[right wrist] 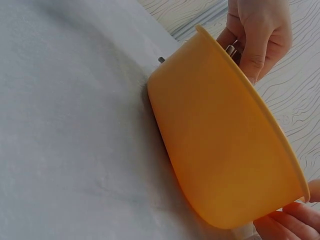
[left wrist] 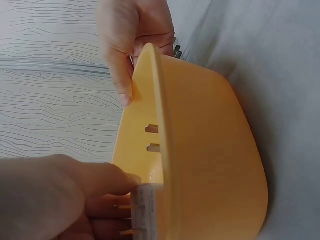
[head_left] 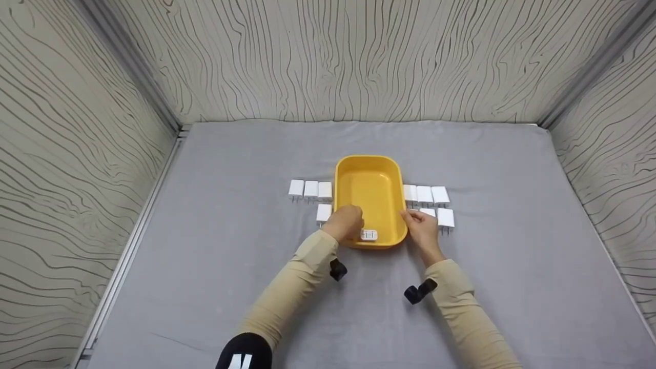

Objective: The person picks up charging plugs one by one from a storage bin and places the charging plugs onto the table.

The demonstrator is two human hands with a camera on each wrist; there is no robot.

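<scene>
A yellow plastic basin (head_left: 370, 205) sits on the grey cloth between both hands. Over its near left part, my left hand (head_left: 348, 223) pinches a white charger plug (left wrist: 145, 212), whose metal prongs stick out toward the palm in the left wrist view. Another white charger plug (head_left: 368, 235) lies inside the basin at the near end, prongs up. My right hand (head_left: 423, 228) grips the basin's right rim, thumb on the inner side and fingers outside, as the right wrist view shows the fingers (right wrist: 295, 220) under the edge.
Left of the basin several white charger plugs (head_left: 310, 189) lie in rows, prongs toward me. More charger plugs (head_left: 439, 195) lie to its right, some partly behind my right hand. Wood-grain panels (head_left: 359, 61) enclose the grey cloth-covered table (head_left: 246, 215) at the back and sides.
</scene>
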